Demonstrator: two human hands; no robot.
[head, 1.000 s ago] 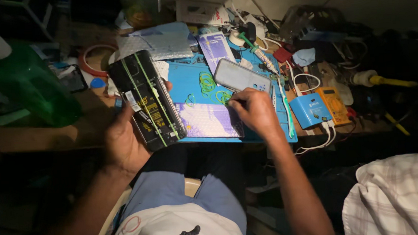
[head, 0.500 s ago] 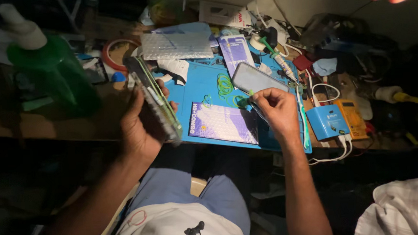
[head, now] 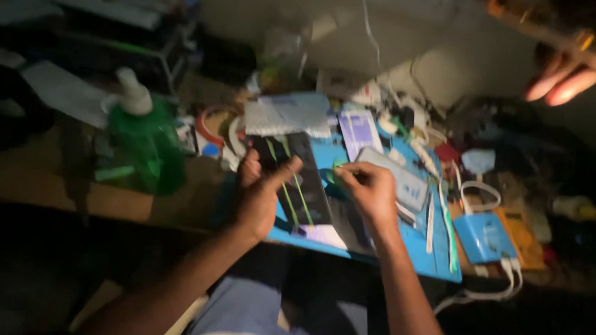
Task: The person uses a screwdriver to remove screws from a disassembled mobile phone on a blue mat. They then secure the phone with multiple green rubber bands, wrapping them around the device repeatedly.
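My left hand (head: 262,192) holds a black phone panel (head: 299,187) with thin green strips on it by its left edge, thumb across the top. The panel lies low over a blue work mat (head: 415,246). My right hand (head: 371,190) is just right of the panel, fingertips pinched on a small green piece (head: 338,167) near the panel's upper right corner. What the piece is cannot be made out in the blur.
A green pump bottle (head: 146,144) stands left of the mat. A grey phone (head: 399,180), a small blue box (head: 485,236) with white cables, a yellow meter (head: 523,239) and a tape roll (head: 210,124) crowd the desk. Another person's fingers (head: 562,85) hang at top right.
My left hand has lowered the black panel from upright to nearly flat over the mat. My right hand has moved left to the panel's corner. The camera view shifted up and right.
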